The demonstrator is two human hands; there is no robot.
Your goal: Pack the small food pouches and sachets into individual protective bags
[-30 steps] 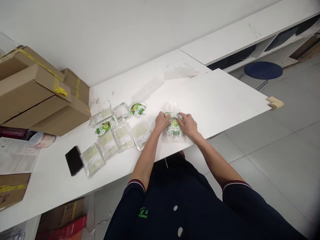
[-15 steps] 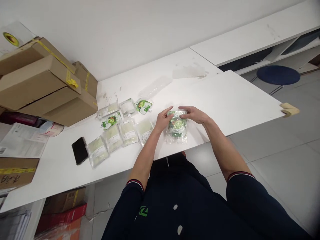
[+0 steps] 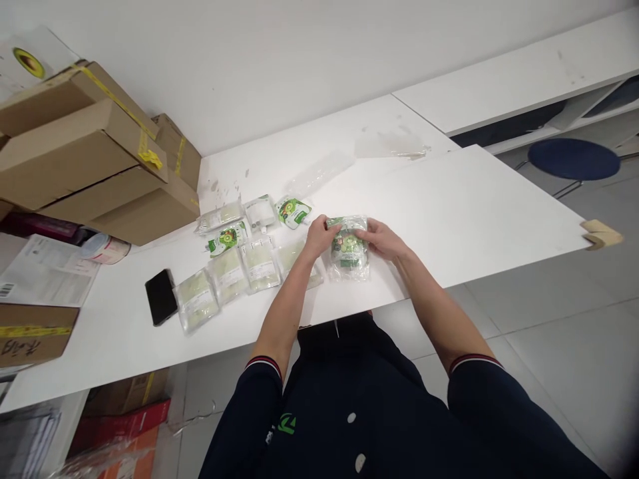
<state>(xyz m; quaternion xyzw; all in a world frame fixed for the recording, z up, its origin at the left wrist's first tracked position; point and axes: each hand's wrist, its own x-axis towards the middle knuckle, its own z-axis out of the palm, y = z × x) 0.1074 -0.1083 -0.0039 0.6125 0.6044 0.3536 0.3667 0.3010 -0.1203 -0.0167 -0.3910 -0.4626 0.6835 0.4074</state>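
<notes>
Both my hands hold a clear plastic bag (image 3: pixel 355 273) with a green and white pouch (image 3: pixel 348 246) inside it, just above the table's near edge. My left hand (image 3: pixel 320 236) grips its upper left side, thumb on the front and fingers curled behind. At the upper right side, my right hand (image 3: pixel 383 239) pinches the bag the same way. Left of it lie several bagged pale-green packets (image 3: pixel 260 265) in a row. Behind that row are loose printed pouches, one green (image 3: pixel 293 211) and one darker green (image 3: pixel 228 239), beside a white-backed pouch (image 3: pixel 260 214).
A black phone (image 3: pixel 161 297) lies left of the packets. Cardboard boxes (image 3: pixel 134 179) are stacked at the left, near a tin (image 3: pixel 106 249). Clear plastic sleeves (image 3: pixel 319 173) lie farther back. A blue stool (image 3: pixel 574 158) stands beyond the table's right end.
My fingers have closed in on the bag's upper sides, where they were raised and spread over its top. The pouch's printed front now shows more fully. The view has shifted slightly.
</notes>
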